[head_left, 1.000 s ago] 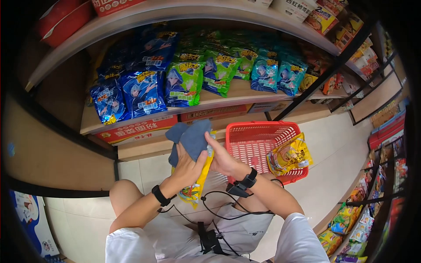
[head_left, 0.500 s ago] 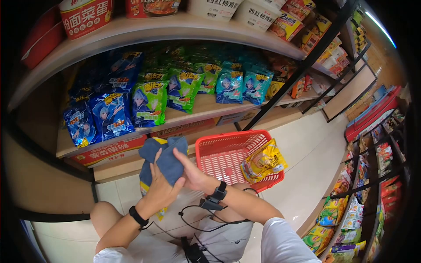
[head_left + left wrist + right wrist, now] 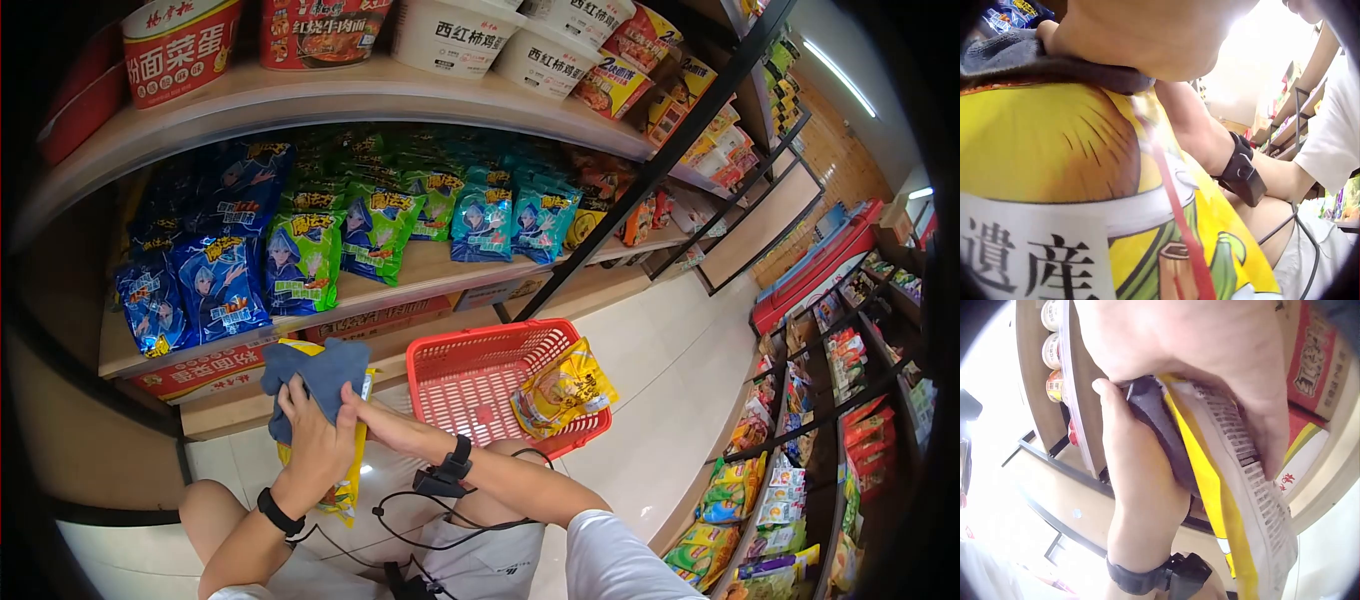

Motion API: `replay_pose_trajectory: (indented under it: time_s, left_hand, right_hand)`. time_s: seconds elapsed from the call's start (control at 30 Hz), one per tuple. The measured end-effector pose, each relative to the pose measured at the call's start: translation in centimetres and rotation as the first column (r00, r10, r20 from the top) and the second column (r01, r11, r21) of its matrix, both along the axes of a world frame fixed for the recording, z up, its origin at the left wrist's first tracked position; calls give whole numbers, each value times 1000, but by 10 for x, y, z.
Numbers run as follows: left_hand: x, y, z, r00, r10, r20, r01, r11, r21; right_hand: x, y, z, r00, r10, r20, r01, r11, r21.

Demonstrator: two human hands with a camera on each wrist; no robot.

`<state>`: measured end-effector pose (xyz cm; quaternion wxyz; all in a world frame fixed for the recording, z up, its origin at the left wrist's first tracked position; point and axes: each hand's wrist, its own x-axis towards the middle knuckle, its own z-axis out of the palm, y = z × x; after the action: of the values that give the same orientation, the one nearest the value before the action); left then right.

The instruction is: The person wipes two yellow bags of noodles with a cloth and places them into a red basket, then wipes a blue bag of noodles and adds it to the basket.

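In the head view a yellow snack-style bag (image 3: 345, 490) is held upright in front of the shelf, with a grey-blue cloth (image 3: 330, 370) draped over its upper front. My left hand (image 3: 318, 445) holds the cloth against the bag, its fingers bent onto the fabric. My right hand (image 3: 385, 425) grips the bag's right edge, thumb in front and fingers behind. The right wrist view shows the printed white back of the bag (image 3: 1254, 506) under those fingers. Close up in the left wrist view, the bag's front (image 3: 1041, 144) carries a food drawing and large characters.
A red basket (image 3: 420, 375) stands on the floor to the right, holding another yellow bag (image 3: 565, 395). Blue bags (image 3: 218, 285), green bags (image 3: 300, 260) and teal bags (image 3: 545, 220) line the shelf ahead. Noodle tubs (image 3: 455, 38) sit above. A cable (image 3: 470, 545) crosses my lap.
The head view has tilted up and turned right, so the shelf, basket and hands appear farther left. The cloth shifts over the bag under my left hand; my right hand keeps its hold.
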<state>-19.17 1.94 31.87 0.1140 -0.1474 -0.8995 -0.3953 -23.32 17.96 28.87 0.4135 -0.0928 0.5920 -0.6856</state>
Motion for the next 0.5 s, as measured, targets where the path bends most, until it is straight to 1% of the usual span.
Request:
replay_pose_trajectory:
  time_s: [0.07, 0.1, 0.13, 0.2, 0.33, 0.4, 0.43, 0.5]
  left_hand:
    - [-3, -1, 1, 999, 32, -4, -32, 998, 57]
    - [-4, -2, -6, 996, 88, -32, -86, 995, 52]
    - [-6, -5, -7, 998, 62, 7, -62, 997, 53]
    - [-9, -11, -3, 996, 6, 86, -11, 998, 55]
    - [-11, -12, -2, 989, 54, 137, -75, 986, 149]
    - [-10, -14, 1, 988, 65, 143, -90, 980, 179]
    - [-10, -15, -1, 987, 80, 139, -103, 981, 164]
    - [-10, -16, -5, 985, 109, 130, -127, 983, 134]
  right_hand:
    - [1, -2, 6, 999, -16, -34, 15, 1000, -10]
    - [4, -5, 10, 998, -30, -51, 29, 999, -29]
    - [5, -6, 13, 997, -46, -67, 43, 998, -49]
    - [1, -6, 2, 989, -11, -149, 3, 999, -53]
    - [0, -7, -4, 967, 36, -250, -50, 998, -48]
    - [3, -12, -2, 954, -32, -297, 4, 996, -94]
    - [4, -14, -1, 946, -65, -319, 28, 993, -119]
    - [4, -16, -3, 968, -84, -235, 44, 984, -171]
